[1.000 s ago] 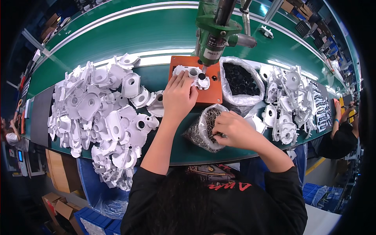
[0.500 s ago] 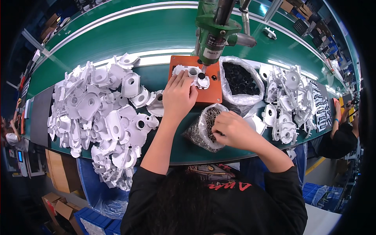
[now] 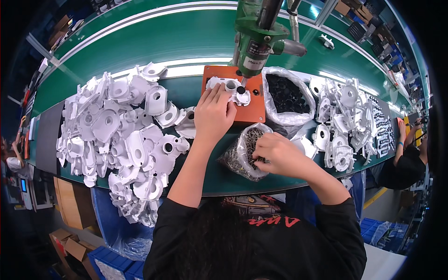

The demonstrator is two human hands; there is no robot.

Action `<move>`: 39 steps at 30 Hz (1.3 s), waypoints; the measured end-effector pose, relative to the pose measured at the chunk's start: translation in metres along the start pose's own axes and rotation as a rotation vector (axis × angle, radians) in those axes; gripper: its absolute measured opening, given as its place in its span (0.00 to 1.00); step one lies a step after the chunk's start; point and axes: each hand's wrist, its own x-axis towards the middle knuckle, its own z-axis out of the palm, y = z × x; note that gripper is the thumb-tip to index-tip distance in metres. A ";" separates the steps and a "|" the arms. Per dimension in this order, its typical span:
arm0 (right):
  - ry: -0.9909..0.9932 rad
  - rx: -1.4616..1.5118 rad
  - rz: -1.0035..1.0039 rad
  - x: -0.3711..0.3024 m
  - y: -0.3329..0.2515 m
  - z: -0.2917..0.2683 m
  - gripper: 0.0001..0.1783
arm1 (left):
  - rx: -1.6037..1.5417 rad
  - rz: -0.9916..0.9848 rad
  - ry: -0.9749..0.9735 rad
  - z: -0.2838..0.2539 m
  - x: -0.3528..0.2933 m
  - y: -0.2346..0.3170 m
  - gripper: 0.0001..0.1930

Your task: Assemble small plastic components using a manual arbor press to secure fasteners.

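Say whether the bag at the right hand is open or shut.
Open: the clear bag gapes upward, small metal pieces show inside, and the right hand is at its mouth.

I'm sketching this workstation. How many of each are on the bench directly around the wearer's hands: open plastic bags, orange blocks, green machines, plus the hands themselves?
Open plastic bags: 2 (bag of black parts, bag of metal pieces)
Orange block: 1
Green machine: 1
Wearer's hands: 2 (left hand, right hand)
Total: 6

The block (image 3: 256,106) sits between two heaps of parts (image 3: 100,128), a screw bag (image 3: 241,153) before it.
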 end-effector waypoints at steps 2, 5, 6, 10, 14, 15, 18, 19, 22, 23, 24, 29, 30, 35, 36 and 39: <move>0.002 -0.009 0.001 0.000 -0.001 0.001 0.08 | 0.002 0.002 0.001 0.000 0.000 0.000 0.10; 0.022 -0.017 0.006 -0.001 -0.001 0.003 0.08 | -0.003 -0.004 -0.007 0.000 0.001 0.000 0.10; 0.025 -0.027 0.008 -0.001 -0.001 0.003 0.08 | 0.001 -0.003 -0.006 0.000 0.001 0.000 0.10; 0.053 -0.044 0.000 -0.001 -0.001 0.005 0.07 | 0.000 0.007 0.004 0.000 0.001 0.000 0.10; 0.067 -0.067 0.007 0.000 -0.002 0.008 0.07 | 0.006 -0.001 -0.005 0.001 0.001 0.000 0.10; 0.069 -0.064 0.004 0.001 -0.002 0.008 0.06 | 0.004 -0.001 -0.004 0.000 0.000 0.000 0.10; 0.078 -0.071 0.004 0.000 -0.001 0.010 0.07 | 0.001 -0.004 -0.005 0.000 0.001 0.001 0.10; 0.084 -0.078 0.006 0.000 -0.001 0.011 0.07 | 0.002 -0.008 -0.008 0.000 0.001 0.001 0.10; 0.098 -0.072 0.006 0.001 -0.001 0.011 0.06 | -0.005 -0.008 -0.004 -0.001 0.001 0.001 0.09; 0.097 -0.072 0.005 0.001 -0.001 0.011 0.06 | -0.004 -0.009 -0.004 0.000 0.001 0.001 0.09; 0.101 -0.073 0.012 0.001 -0.001 0.011 0.06 | -0.005 -0.012 -0.006 0.000 0.000 0.000 0.09; 0.115 -0.017 0.001 0.001 0.003 0.008 0.06 | -0.013 -0.013 -0.004 0.000 0.000 0.001 0.09; 0.124 0.005 -0.013 0.001 0.005 0.007 0.05 | -0.013 -0.010 -0.005 0.000 0.001 0.001 0.09; 0.074 0.082 0.007 0.005 0.005 -0.014 0.04 | -0.008 0.010 0.000 0.000 0.001 0.000 0.08; 0.077 0.132 0.018 0.006 0.006 -0.020 0.04 | -0.012 0.008 -0.004 0.000 0.001 0.000 0.08; 0.090 0.211 0.054 0.014 0.014 -0.038 0.05 | -0.012 0.003 -0.007 0.000 -0.001 -0.001 0.08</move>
